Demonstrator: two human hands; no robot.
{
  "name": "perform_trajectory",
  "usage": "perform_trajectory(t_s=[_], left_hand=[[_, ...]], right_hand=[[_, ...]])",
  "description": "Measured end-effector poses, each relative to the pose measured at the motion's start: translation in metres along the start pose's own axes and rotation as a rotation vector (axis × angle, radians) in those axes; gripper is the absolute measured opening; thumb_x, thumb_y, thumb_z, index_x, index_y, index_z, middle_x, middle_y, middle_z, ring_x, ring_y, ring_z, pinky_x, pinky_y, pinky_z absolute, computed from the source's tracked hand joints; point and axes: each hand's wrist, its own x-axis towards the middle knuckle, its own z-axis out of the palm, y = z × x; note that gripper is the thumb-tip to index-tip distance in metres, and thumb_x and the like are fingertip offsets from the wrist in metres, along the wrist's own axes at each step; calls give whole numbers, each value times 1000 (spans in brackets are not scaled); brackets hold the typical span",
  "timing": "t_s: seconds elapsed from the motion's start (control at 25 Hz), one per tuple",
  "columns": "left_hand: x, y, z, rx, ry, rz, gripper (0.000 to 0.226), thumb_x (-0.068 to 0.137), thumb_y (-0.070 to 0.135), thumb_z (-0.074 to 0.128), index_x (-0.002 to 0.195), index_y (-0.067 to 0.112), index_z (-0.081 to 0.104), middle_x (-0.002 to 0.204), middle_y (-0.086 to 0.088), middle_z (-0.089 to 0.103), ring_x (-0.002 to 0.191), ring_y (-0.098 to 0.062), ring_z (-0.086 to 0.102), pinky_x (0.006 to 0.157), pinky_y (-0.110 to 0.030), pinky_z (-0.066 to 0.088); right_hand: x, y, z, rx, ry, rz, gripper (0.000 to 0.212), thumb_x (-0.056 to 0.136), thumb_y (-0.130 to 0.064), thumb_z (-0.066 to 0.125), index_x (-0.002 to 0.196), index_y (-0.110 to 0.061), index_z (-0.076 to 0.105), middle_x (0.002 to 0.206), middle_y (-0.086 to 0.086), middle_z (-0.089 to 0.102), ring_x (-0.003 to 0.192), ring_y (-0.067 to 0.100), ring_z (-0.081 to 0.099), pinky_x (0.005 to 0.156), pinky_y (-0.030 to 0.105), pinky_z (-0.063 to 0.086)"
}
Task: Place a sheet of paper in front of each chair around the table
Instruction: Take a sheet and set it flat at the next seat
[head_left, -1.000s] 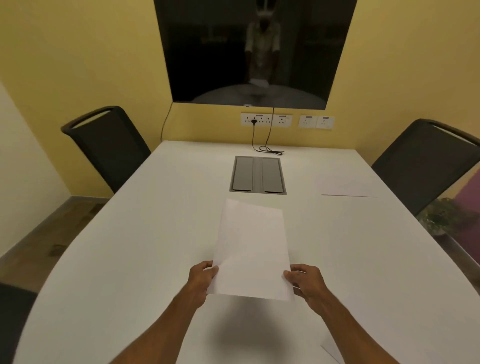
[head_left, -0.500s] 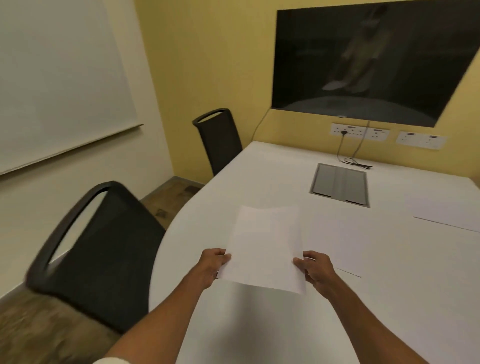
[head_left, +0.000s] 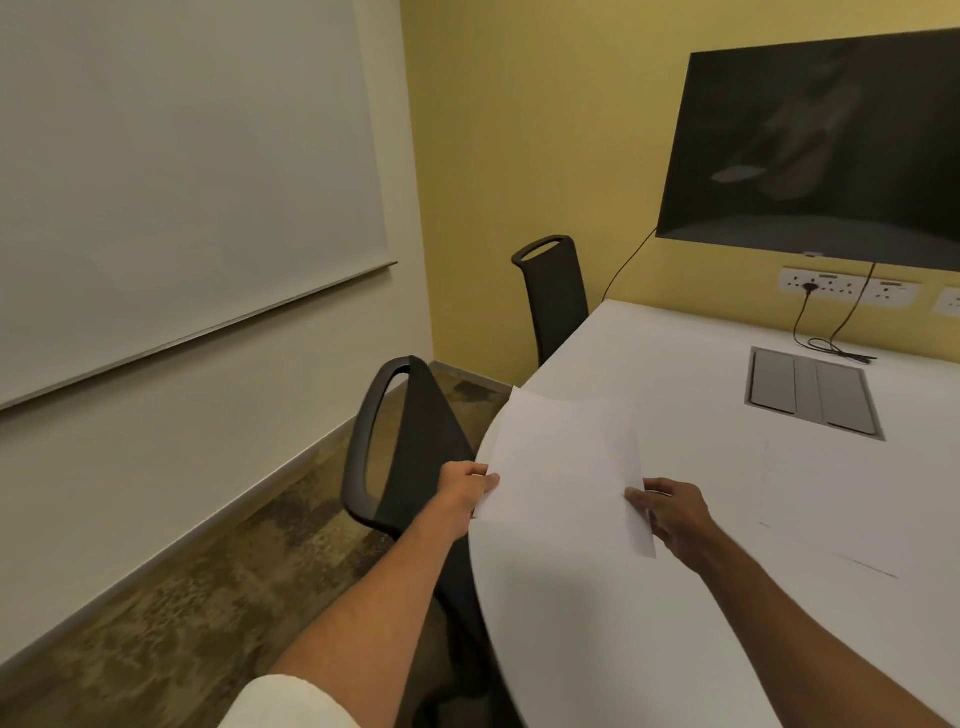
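White table (head_left: 701, 597) fills the right half of the view, rounded edge toward the wall side. Whiteboard (head_left: 182, 182) on the left wall, dark screen (head_left: 810, 150) on the yellow wall ahead, socket strip (head_left: 847, 291) under it with a cable trailing onto the tabletop beside the grey cable hatch (head_left: 813, 397)

Two chairs on this side: near chair (head_left: 410, 452) tucked against the table edge, far chair (head_left: 553, 296) by the yellow wall

Progress, as judged: one laid sheet (head_left: 836, 509) lies flat on the table to the right, faint edges only; which seat it serves cannot be told. Neither of the two chairs in view has paper before it, so at least these two places are left. Other seats lie out of frame

Held sheet (head_left: 563, 473) sits in the air over the table's left edge, just beside the near chair's back, far corner curling up. Left hand (head_left: 465, 491) pinches its left edge, right hand (head_left: 670, 514) pinches the lower right corner; both closed on the paper

Obstacles: none on the tabletop near this seat. The near chair's backrest stands close to the left forearm. The paper is limp and may slide on the smooth top
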Motion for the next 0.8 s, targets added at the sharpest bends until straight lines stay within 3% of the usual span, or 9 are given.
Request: perform_trajectory(t_s=[0.32,0.6,0.8], left_hand=[[28,7,-31,39,-89,22,23,87,6,63,110,4,63,115,-15,64,103,-30,63,89,-43,55],[97,32,-7,135,-142,42,25,87,3,63,112,4,61,119,-15,61,108,-31,59,95,-44,51],[155,54,28,212,-215,37,32,88,-1,60,119,2,58,124,-17,57,100,-28,54,89,-39,48]], right_hand=[[-11,-4,32,38,100,-10,27,83,3,65,109,8,62,100,21,67,76,28,65,60,30,52],[38,7,38,117,200,9,23,84,3,65,107,5,63,92,15,68,76,26,65,63,30,53],[84,17,35,213,293,33,22,84,2,65,106,3,62,87,12,68,73,24,64,63,27,54]])
